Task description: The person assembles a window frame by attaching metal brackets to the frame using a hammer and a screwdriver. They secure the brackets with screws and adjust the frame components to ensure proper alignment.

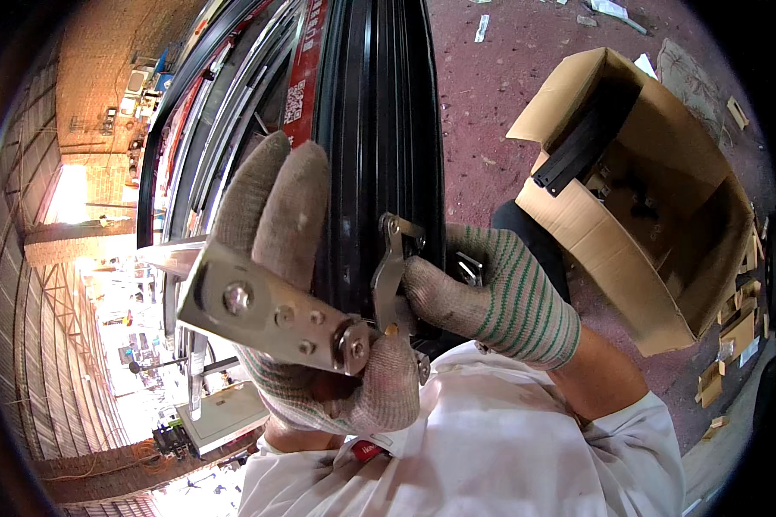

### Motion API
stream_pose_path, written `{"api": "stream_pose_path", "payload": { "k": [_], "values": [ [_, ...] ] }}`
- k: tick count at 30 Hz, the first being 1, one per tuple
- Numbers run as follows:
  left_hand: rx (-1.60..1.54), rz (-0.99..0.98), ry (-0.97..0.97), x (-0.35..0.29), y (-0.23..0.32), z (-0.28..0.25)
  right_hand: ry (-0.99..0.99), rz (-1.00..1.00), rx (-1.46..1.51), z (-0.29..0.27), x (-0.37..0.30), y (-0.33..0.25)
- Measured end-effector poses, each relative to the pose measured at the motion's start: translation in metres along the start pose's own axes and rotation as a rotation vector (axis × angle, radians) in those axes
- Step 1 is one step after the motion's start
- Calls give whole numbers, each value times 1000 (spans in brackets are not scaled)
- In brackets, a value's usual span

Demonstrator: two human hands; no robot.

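Both hands wear knitted work gloves of a greyish-white yarn, soiled brown and fuzzy with wear. The left hand [319,284] shows the glove's grimy fingers, the knit pilled and darkened at the tips, with thin green lines near the cuff. The right hand [483,297] has a glove whose back and cuff are ribbed with narrow green stripes, ending in a snug band at the wrist. Beyond that cuff the forearm is bare up to a white short sleeve [638,431]. The white shirt [483,439] is creased and lightly smudged, with a small red patch at its front.
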State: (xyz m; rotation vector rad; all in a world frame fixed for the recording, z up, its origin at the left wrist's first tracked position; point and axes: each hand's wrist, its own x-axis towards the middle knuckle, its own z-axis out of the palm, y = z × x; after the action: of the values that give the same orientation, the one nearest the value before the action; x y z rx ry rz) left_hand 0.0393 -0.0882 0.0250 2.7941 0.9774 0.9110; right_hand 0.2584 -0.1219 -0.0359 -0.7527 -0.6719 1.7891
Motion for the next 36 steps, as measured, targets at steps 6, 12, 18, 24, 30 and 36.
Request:
{"api": "stream_pose_path", "payload": {
  "k": [6,12,18,24,30,36],
  "values": [
    [-16,24,6,2,-7,5,47,-14,22,3,-2,9],
    [-5,34,-25,23,-4,3,2,34,-31,2,-1,13],
    [7,75,-48,48,-2,2,-11,94,-41,5,0,2],
    [53,84,-133,70,9,-13,77,92,-79,6,-3,3],
    [53,49,-125,69,11,-30,61,86,-85,26,4,3],
    [57,78,-112,59,-18,-46,66,124,-116,44,28,24]
  ]
}}
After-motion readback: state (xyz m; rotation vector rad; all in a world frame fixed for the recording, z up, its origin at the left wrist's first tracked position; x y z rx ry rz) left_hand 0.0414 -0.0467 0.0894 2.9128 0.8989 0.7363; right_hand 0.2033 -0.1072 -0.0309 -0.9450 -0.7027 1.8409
